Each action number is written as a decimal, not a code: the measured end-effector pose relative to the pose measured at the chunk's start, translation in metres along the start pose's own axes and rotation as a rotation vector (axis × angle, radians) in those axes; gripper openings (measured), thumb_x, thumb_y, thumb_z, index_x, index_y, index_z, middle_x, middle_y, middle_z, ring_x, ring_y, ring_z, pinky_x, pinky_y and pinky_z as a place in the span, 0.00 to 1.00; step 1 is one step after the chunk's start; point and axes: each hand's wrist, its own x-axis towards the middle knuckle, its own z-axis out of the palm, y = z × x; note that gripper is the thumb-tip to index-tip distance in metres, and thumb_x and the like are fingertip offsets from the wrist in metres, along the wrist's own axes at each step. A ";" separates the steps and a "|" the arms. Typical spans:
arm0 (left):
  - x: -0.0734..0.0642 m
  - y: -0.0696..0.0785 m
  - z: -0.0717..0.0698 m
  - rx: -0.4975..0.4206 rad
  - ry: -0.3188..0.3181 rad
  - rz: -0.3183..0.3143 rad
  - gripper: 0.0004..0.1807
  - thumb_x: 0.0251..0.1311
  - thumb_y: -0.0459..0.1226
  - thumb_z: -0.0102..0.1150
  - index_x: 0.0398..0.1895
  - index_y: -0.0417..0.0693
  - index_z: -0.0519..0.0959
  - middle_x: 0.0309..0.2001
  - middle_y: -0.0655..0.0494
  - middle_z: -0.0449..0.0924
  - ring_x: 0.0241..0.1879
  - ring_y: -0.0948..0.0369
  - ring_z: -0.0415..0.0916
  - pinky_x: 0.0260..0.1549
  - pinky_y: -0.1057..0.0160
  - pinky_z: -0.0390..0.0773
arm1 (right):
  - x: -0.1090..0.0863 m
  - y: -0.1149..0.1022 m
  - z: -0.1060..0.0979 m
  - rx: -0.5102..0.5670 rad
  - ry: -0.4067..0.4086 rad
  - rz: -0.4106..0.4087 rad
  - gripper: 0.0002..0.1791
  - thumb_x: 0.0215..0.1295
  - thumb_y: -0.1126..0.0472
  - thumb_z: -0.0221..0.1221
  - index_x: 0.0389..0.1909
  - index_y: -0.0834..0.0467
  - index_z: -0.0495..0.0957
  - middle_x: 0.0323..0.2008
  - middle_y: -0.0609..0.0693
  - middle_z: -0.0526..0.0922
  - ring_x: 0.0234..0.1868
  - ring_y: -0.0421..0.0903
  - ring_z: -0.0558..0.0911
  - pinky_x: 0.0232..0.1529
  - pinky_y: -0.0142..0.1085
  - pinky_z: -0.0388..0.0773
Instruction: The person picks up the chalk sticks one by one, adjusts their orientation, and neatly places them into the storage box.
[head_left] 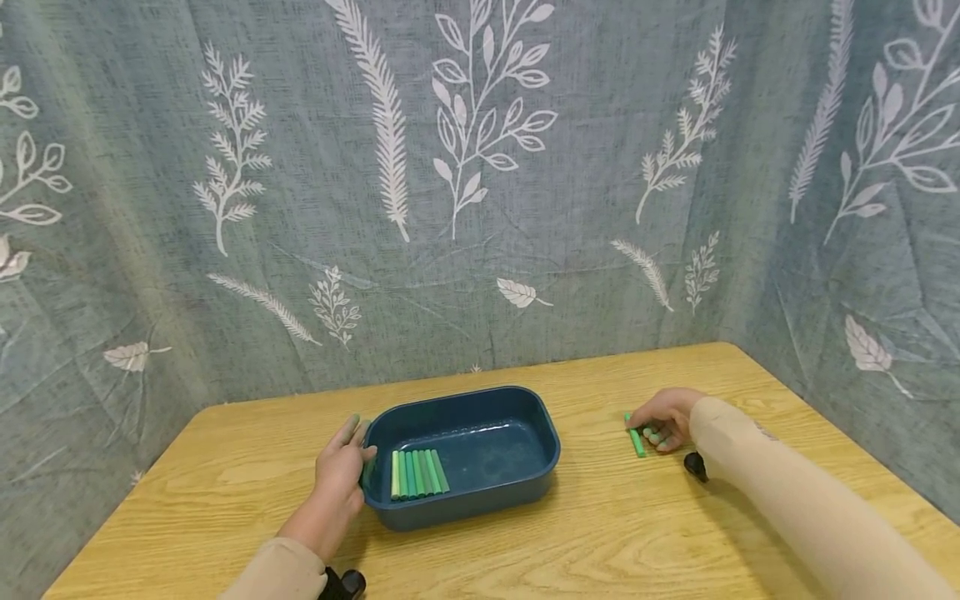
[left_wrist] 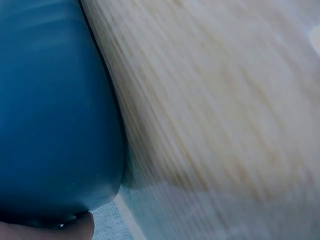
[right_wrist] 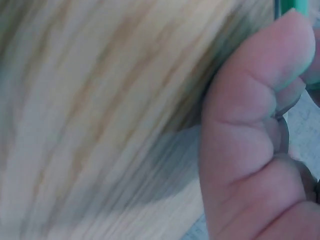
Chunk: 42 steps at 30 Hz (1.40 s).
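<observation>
A dark blue rectangular tray (head_left: 465,496) with rounded corners stands on the table. Inside its left part lies a row of several chalk sticks (head_left: 420,473), yellow-green to dark green, side by side. My left hand (head_left: 341,475) holds the tray's left end, thumb at the rim and fingers along the outside. In the left wrist view the tray's wall (left_wrist: 55,110) fills the left side. Well right of the tray, my right hand (head_left: 667,419) pinches a green chalk stick (head_left: 637,443) at the tabletop. Only that stick's end (right_wrist: 294,5) shows in the right wrist view, by the thumb. Green dust marks the fingertips.
The wooden table (head_left: 600,533) has its back edge close to a grey-blue curtain (head_left: 300,208) with white leaf prints. Curtain also hangs at both sides. A bare stretch of tabletop separates the tray from my right hand.
</observation>
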 end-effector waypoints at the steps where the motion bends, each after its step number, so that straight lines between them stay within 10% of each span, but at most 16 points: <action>1: 0.000 0.000 0.000 -0.003 0.000 -0.003 0.39 0.67 0.18 0.32 0.77 0.42 0.34 0.76 0.38 0.34 0.74 0.43 0.27 0.69 0.54 0.51 | 0.001 0.000 -0.001 -0.006 -0.013 0.004 0.15 0.70 0.61 0.56 0.21 0.57 0.73 0.16 0.45 0.69 0.17 0.36 0.67 0.22 0.26 0.73; 19: 0.028 -0.032 -0.022 -0.058 -0.015 0.073 0.40 0.68 0.21 0.42 0.79 0.48 0.42 0.76 0.42 0.43 0.75 0.45 0.33 0.69 0.53 0.56 | -0.026 -0.019 -0.006 -0.040 -0.139 -0.173 0.11 0.70 0.60 0.52 0.37 0.64 0.78 0.30 0.53 0.81 0.30 0.42 0.82 0.36 0.34 0.83; 28: 0.006 -0.002 -0.003 0.002 0.000 0.007 0.39 0.67 0.17 0.31 0.77 0.41 0.34 0.76 0.36 0.33 0.74 0.40 0.27 0.71 0.48 0.47 | -0.038 -0.042 -0.004 0.010 -0.182 -0.187 0.10 0.71 0.61 0.50 0.33 0.62 0.76 0.27 0.51 0.80 0.27 0.41 0.82 0.36 0.33 0.83; 42: 0.001 0.003 0.000 -0.007 0.012 0.004 0.38 0.67 0.18 0.32 0.77 0.42 0.35 0.76 0.37 0.35 0.74 0.42 0.30 0.71 0.51 0.49 | -0.040 -0.079 0.019 0.083 -0.282 -0.242 0.10 0.73 0.62 0.48 0.36 0.63 0.76 0.29 0.51 0.81 0.29 0.42 0.82 0.38 0.34 0.83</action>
